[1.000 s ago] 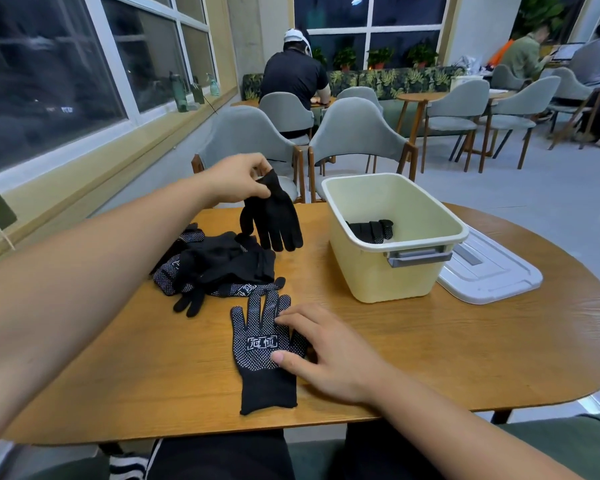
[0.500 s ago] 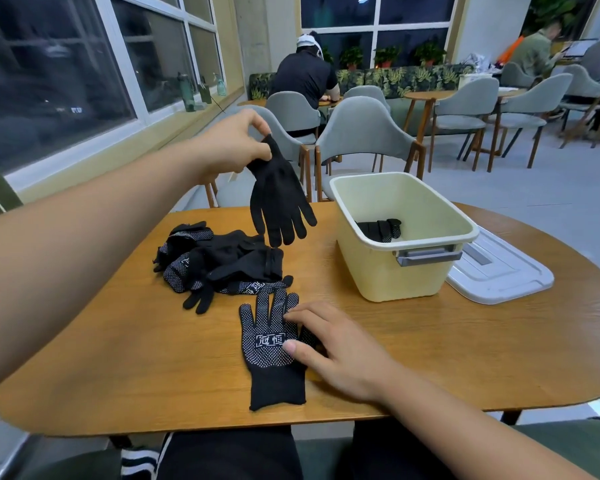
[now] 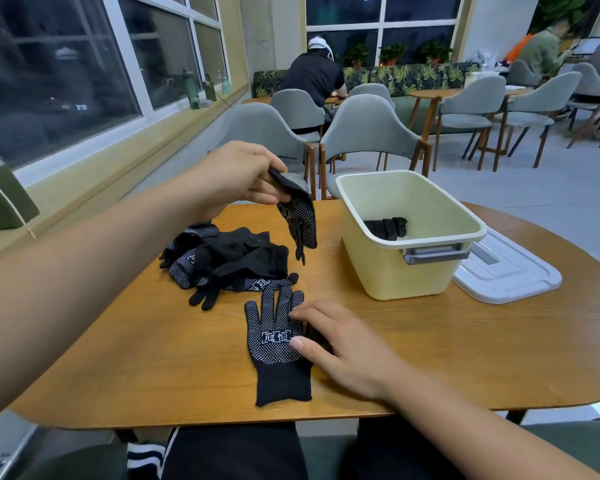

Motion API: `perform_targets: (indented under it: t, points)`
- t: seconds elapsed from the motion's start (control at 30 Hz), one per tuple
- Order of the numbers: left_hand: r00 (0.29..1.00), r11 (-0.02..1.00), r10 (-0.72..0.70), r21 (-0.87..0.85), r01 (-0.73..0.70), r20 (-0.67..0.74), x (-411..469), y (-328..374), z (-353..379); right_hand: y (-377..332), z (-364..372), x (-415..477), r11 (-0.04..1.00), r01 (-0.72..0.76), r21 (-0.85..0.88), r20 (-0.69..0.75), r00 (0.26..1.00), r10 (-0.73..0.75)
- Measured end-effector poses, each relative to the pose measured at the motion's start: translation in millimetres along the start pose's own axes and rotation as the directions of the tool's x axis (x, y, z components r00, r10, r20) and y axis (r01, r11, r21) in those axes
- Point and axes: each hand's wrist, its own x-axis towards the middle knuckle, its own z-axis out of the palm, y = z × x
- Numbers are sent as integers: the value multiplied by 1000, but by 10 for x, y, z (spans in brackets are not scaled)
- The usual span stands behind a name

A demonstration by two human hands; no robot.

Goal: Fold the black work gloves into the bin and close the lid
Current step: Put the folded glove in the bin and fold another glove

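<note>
Black work glove [image 3: 300, 220] dangles, pinched in the left hand [image 3: 236, 178] over the tabletop [image 3: 430, 341]; right hand [image 3: 347, 348], fingers [image 3: 317, 309] straight, presses a dotted glove [image 3: 272, 344] flat near the bin [image 3: 388, 271].

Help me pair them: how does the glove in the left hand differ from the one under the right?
The held glove hangs midair, pinched by the left hand; the flat glove lies on the table under the right hand. Held glove's fingers point down, flat glove's away. Both black, white-dotted.
</note>
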Motion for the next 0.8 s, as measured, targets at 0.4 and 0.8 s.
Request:
perform_targets:
  t: [0.4, 0.8]
  points:
    - [949, 859, 297, 464, -217, -106, -221, -330, -88, 45, -12, 28, 985, 26, 173, -137, 991, -2]
    - [841, 670, 532, 656, -349, -96, -470, -304, -150, -488, -241, 458, 176, -304, 936, 264, 939, 218]
